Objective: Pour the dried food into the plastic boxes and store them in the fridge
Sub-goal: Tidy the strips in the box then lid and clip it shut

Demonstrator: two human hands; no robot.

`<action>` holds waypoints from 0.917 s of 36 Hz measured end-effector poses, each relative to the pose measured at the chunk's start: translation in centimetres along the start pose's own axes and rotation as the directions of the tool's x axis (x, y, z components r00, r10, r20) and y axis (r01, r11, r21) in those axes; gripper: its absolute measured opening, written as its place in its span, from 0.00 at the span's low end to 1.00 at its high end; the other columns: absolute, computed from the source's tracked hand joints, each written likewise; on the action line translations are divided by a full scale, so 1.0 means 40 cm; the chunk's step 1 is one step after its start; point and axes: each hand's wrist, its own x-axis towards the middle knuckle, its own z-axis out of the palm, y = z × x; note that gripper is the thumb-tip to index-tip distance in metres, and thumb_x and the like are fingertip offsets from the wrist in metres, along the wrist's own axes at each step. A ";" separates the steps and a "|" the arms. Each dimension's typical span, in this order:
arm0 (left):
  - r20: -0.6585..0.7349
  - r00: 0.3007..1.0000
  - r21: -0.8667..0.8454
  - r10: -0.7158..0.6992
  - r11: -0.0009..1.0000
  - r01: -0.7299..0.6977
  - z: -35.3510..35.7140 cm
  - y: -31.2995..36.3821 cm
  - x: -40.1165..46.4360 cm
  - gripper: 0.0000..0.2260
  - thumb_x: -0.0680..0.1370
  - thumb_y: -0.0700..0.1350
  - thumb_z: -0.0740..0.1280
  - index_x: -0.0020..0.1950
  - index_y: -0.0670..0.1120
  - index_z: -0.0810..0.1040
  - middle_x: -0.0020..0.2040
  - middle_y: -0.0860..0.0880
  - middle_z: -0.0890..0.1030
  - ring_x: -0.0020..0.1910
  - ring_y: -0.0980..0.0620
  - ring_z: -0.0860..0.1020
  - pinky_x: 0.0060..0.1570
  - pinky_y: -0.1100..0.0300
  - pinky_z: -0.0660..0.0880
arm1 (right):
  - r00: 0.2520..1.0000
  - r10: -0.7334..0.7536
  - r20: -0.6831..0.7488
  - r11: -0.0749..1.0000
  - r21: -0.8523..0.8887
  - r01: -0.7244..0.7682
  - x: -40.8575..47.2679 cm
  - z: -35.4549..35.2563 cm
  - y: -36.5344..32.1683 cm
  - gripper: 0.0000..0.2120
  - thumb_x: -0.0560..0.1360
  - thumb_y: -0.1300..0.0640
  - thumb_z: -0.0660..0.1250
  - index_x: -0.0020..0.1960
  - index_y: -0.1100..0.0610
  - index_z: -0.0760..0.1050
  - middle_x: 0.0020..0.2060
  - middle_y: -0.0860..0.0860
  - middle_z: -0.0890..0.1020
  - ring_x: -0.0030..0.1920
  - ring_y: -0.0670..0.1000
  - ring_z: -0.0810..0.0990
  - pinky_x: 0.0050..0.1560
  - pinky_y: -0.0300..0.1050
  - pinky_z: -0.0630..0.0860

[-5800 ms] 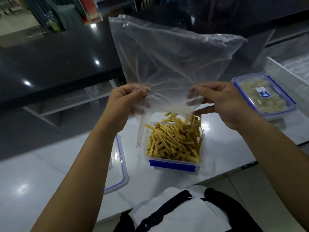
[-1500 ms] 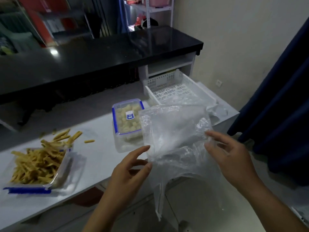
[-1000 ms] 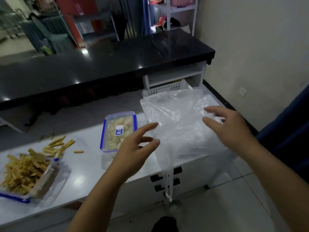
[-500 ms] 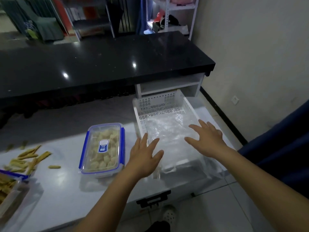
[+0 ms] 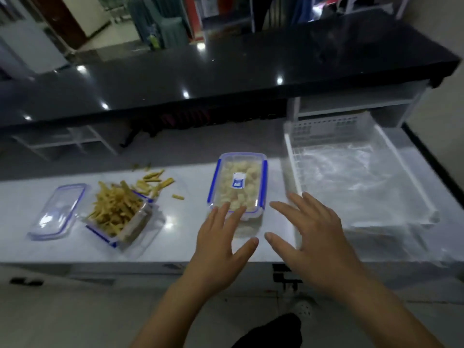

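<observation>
A lidded plastic box (image 5: 238,183) with blue clips and pale food pieces stands on the white counter (image 5: 175,237). My left hand (image 5: 221,244) hovers open at its near end, fingertips over the lid's edge. My right hand (image 5: 311,237) is spread open just right of the box, holding nothing. To the left sits an open box (image 5: 118,214) heaped with yellow dried sticks, its clear lid (image 5: 59,212) lying beside it. Loose sticks (image 5: 155,183) are scattered behind it. The empty clear bag (image 5: 351,179) lies in the white tray (image 5: 291,159) on the right.
A long black countertop (image 5: 226,71) runs behind the white counter, with white shelving below it. The counter's front edge is just under my hands. My foot (image 5: 301,307) shows on the tiled floor below. A wall stands at far right.
Both hands left the plastic bag in the tray and moved left toward the lidded box. The view swung left, bringing the open box of sticks and its lid back in sight.
</observation>
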 end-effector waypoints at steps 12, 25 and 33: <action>-0.145 0.924 -0.081 -0.354 0.935 0.345 -0.254 -0.343 -0.213 0.31 0.78 0.56 0.69 0.79 0.57 0.62 0.81 0.53 0.59 0.80 0.52 0.53 0.78 0.49 0.56 | 0.969 -0.029 0.244 0.961 0.275 -0.040 0.033 0.259 -0.241 0.25 0.75 0.37 0.65 0.71 0.33 0.65 0.75 0.34 0.60 0.78 0.41 0.52 0.78 0.46 0.53; 0.025 0.680 -0.891 -0.733 0.292 0.347 -0.371 -0.759 -0.052 0.30 0.78 0.43 0.72 0.74 0.64 0.63 0.59 0.65 0.73 0.64 0.54 0.74 0.66 0.46 0.70 | 0.953 0.191 0.234 0.873 0.403 -0.274 0.306 0.559 -0.463 0.22 0.75 0.43 0.70 0.67 0.35 0.70 0.67 0.35 0.69 0.69 0.41 0.67 0.65 0.41 0.66; 0.284 0.731 -0.945 -0.620 -0.052 0.323 -0.367 -0.852 -0.001 0.35 0.77 0.37 0.71 0.76 0.64 0.61 0.64 0.61 0.76 0.60 0.54 0.77 0.53 0.46 0.79 | 0.850 0.447 0.280 0.664 0.532 -0.525 0.508 0.668 -0.595 0.16 0.78 0.47 0.68 0.66 0.45 0.77 0.61 0.45 0.76 0.60 0.48 0.76 0.56 0.45 0.73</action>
